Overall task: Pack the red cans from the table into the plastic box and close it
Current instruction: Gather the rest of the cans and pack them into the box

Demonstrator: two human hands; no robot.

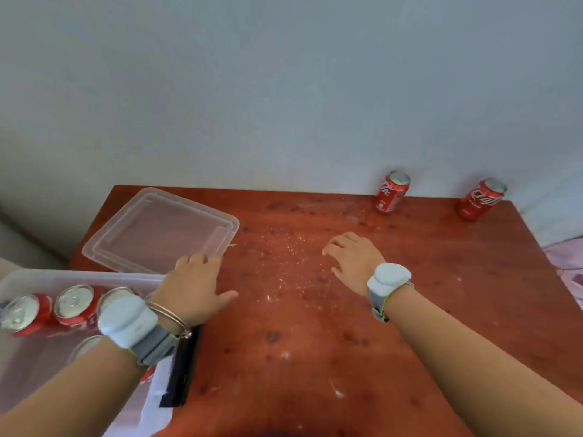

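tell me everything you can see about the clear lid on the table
The lid is a clear, slightly cloudy plastic rectangle with rounded corners and a raised, stepped rim. It lies flat and slightly askew on the far left part of the red-brown table, just beyond the plastic box, so the box is not yet closed. The wood shows through it. The left hand has its fingertips at the lid's near right corner; whether they touch it cannot be told.

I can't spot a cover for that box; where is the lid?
The clear lid lies flat on the table's far left, just beyond the plastic box, its near corner by the left hand.
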